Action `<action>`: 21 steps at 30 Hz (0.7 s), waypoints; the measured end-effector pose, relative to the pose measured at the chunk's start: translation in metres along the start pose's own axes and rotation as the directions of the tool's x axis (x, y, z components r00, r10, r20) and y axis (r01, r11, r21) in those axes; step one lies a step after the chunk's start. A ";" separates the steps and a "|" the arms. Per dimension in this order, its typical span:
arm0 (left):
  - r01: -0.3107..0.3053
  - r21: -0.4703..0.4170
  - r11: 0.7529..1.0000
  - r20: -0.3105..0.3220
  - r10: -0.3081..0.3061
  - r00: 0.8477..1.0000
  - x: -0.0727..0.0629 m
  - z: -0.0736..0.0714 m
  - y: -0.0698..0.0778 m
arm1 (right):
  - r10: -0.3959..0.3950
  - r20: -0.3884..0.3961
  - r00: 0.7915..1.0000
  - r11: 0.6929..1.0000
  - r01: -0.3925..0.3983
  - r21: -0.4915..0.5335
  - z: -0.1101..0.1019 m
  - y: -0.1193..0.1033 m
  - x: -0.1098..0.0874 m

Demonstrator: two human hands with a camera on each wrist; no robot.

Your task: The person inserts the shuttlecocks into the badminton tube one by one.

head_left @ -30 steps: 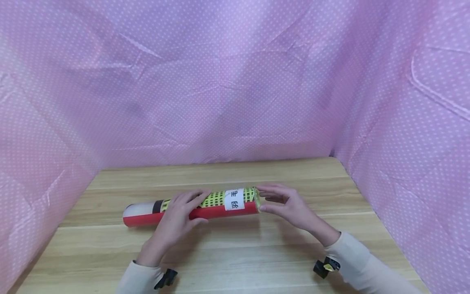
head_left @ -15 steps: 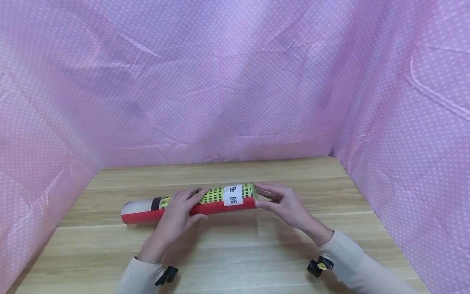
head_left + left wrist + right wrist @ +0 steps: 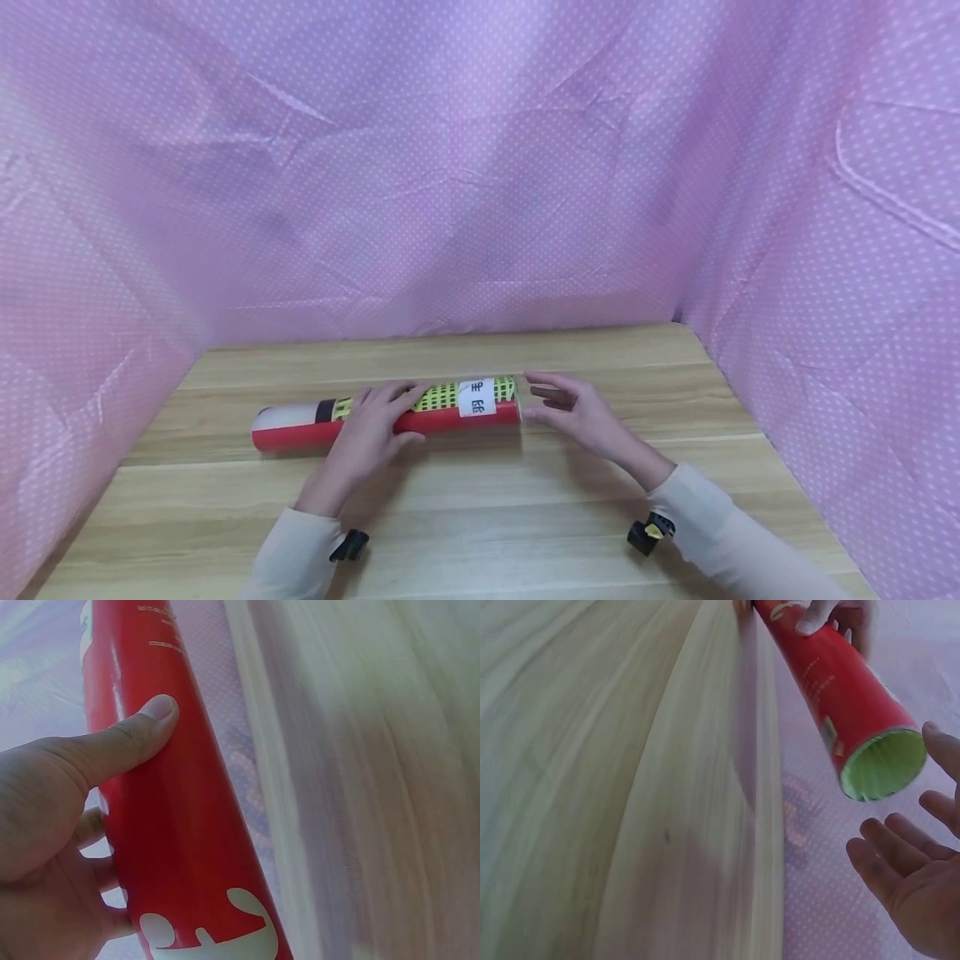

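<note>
A long cylindrical tube [image 3: 450,419], red with a white end and a yellow-and-black grid pattern, lies sideways above the table in the head view. My left hand [image 3: 369,427] grips it around the middle. In the left wrist view, the thumb lies over the red side of the tube [image 3: 172,817] and the other fingers curl behind it. Off the tube's right end is my right hand [image 3: 579,415], fingers spread and holding nothing. The right wrist view shows that end of the tube [image 3: 855,701] as an open mouth with a pale green, ridged inside.
A wood-grain table [image 3: 480,517] spreads beneath both hands. Pink polka-dot cloth [image 3: 450,183] hangs behind the table and along both sides. Each wrist carries a small black device, such as the right-hand one [image 3: 647,533]. A white label [image 3: 477,398] with dark characters is on the tube.
My right hand came in to the tube's right end, and its fingertips now stand slightly off it. That end rose a little, then lowered slightly. The left hand keeps its grip.
</note>
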State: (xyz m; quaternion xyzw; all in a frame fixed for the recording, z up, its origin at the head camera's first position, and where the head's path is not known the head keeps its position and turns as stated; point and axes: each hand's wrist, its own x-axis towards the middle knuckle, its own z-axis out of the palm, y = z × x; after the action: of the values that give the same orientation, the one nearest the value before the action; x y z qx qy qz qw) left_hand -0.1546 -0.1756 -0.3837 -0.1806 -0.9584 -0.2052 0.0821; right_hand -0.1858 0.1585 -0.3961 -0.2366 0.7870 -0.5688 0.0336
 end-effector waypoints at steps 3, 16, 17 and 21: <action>0.009 0.019 1.000 0.022 -0.009 1.000 0.007 0.005 -0.005 | 0.025 -0.031 0.999 0.998 -0.027 -0.058 -0.005 0.006 -0.001; 0.028 0.057 0.998 0.082 -0.033 0.996 0.022 0.023 -0.020 | -0.091 -0.063 0.994 0.955 0.069 -0.289 -0.019 0.023 -0.011; 0.030 0.057 0.998 0.086 -0.034 0.996 0.023 0.023 -0.020 | -0.097 -0.063 0.993 0.950 0.073 -0.305 -0.020 0.024 -0.012; 0.042 0.051 0.998 0.100 -0.047 0.994 0.023 0.025 -0.021 | -0.118 -0.058 0.991 0.925 0.088 -0.370 -0.021 0.026 -0.015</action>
State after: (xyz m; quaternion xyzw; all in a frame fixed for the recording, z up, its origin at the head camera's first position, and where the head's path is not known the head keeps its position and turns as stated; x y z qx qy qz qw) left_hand -0.1860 -0.1757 -0.4086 -0.1672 -0.9699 -0.1739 0.0332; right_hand -0.1879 0.1896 -0.4153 -0.2571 0.8665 -0.4217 -0.0724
